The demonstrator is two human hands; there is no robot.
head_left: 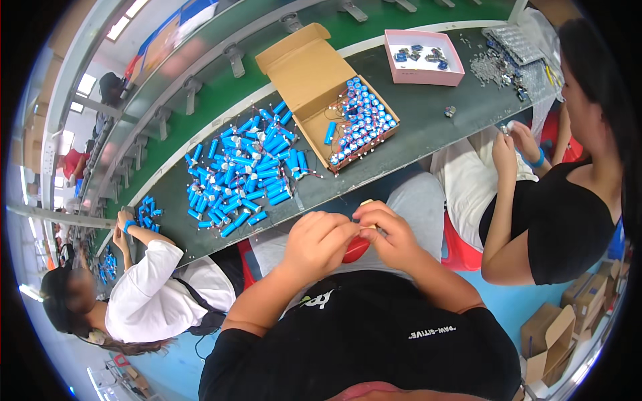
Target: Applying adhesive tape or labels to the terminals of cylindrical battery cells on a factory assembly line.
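Note:
Both my hands are raised close together over my lap, just off the table's near edge. My left hand (321, 244) is closed, its fingertips pinched toward the right hand; whatever it grips is hidden. My right hand (388, 234) is closed on a small tan piece (367, 203), which shows between its thumb and fingers and is too small to name. On the table ahead lies a large pile of blue cylindrical battery cells with wires (247, 170). Right of it, an open cardboard box (304, 80) holds many more such cells, mostly standing on end, with one lying flat.
A pink box (424, 77) with small metal-and-blue parts stands farther right on the dark table (341, 194). Loose small parts (491, 67) and bubble wrap (515, 43) lie beyond it. Co-workers sit close on my left (150, 281) and right (552, 220). Cartons (548, 334) stand behind at right.

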